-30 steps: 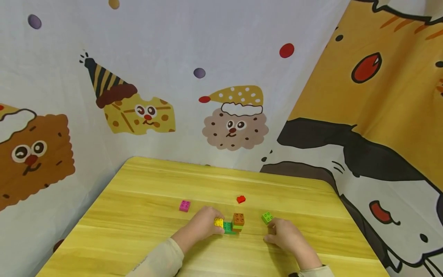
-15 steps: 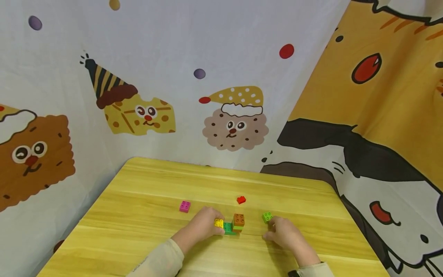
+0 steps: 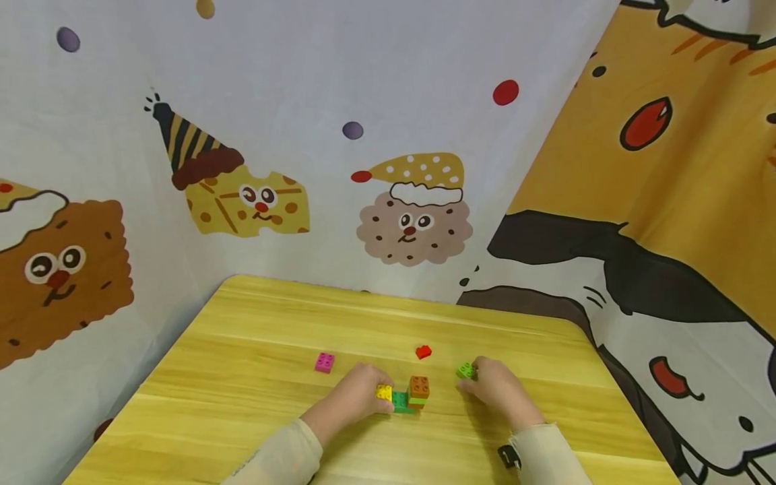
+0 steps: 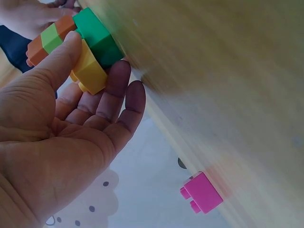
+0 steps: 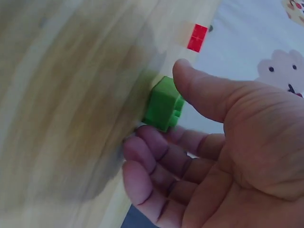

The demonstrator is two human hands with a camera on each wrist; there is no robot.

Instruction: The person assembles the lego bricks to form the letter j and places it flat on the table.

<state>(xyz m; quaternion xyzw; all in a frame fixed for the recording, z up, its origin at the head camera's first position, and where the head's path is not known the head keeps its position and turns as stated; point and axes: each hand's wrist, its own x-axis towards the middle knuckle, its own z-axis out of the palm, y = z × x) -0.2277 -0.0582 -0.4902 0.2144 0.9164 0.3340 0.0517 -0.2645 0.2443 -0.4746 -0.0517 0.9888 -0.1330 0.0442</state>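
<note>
Both sets of fingers pinch: left hand (image 3: 354, 393) holds the yellow brick (image 4: 90, 71), right hand (image 3: 498, 386) holds the lime-green brick (image 5: 161, 103).

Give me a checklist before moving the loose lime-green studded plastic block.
1. Right hand gripping the loose lime-green block: cannot tell; thumb and fingers flank it, firm contact unclear.
2. Its studs up: ok in the head view.
3. Left hand holding the yellow studded plastic block: ok, thumb and fingers on it.
4. Bare studs on the green plastic base: ok, beside the brown-topped stack.
5. Loose block joined to that base: not ok, apart.
6. Small red plastic block and magenta plastic block away from both hands: ok.
</note>
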